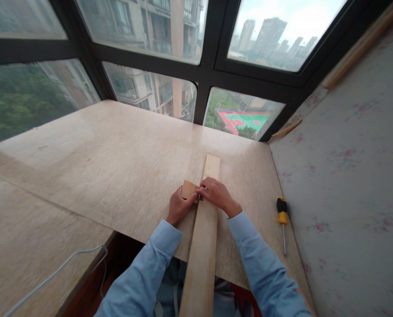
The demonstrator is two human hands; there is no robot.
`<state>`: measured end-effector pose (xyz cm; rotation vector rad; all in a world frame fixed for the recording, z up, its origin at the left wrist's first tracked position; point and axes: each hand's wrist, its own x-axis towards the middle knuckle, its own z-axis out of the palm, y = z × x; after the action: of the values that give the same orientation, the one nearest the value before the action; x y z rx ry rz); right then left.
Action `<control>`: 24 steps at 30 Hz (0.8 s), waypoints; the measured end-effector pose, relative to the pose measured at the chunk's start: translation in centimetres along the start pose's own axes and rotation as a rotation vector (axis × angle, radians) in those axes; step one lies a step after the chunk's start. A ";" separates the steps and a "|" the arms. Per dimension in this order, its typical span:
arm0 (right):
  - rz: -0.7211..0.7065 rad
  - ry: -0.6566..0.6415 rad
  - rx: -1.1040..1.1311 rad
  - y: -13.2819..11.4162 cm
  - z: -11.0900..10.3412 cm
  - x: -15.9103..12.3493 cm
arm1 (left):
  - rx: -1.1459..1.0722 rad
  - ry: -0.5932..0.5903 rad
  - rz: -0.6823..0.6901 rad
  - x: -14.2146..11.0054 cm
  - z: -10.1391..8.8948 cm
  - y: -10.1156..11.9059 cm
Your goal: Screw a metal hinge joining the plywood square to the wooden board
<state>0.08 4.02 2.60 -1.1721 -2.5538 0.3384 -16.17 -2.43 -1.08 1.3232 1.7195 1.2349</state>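
Observation:
A long pale wooden board [204,237] runs from near my body out over the stone-patterned counter. My left hand [180,204] is closed around a small flat wooden block [189,189] at the board's left edge. Over the board, my right hand [218,193] has its thumb and fingers pinched together against the block's right end. A small dark metal piece [200,197] shows between the fingertips of both hands. Its kind is too small to make out, and the fingers partly cover it.
A yellow-and-black screwdriver [282,215] lies at the right, beside the floral wall [344,189]. A pale cable [60,269] crosses the lower left counter and hangs over its edge. Dark-framed windows [209,75] border the far side of the counter [126,154].

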 end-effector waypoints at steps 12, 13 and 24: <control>-0.151 -0.049 0.088 0.4 -0.4 0.1 | -0.015 -0.007 0.002 0.1 0.1 -0.2; -0.155 -0.046 0.108 0.4 -0.3 0.1 | -0.012 -0.009 0.004 0.1 0.1 -0.2; -0.046 -0.036 -0.014 0.2 -0.2 0.1 | 0.026 -0.016 0.011 0.0 0.0 0.0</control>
<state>0.26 4.23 2.69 -1.1194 -2.6138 0.3347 -16.20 -2.49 -1.09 1.3554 1.7247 1.2086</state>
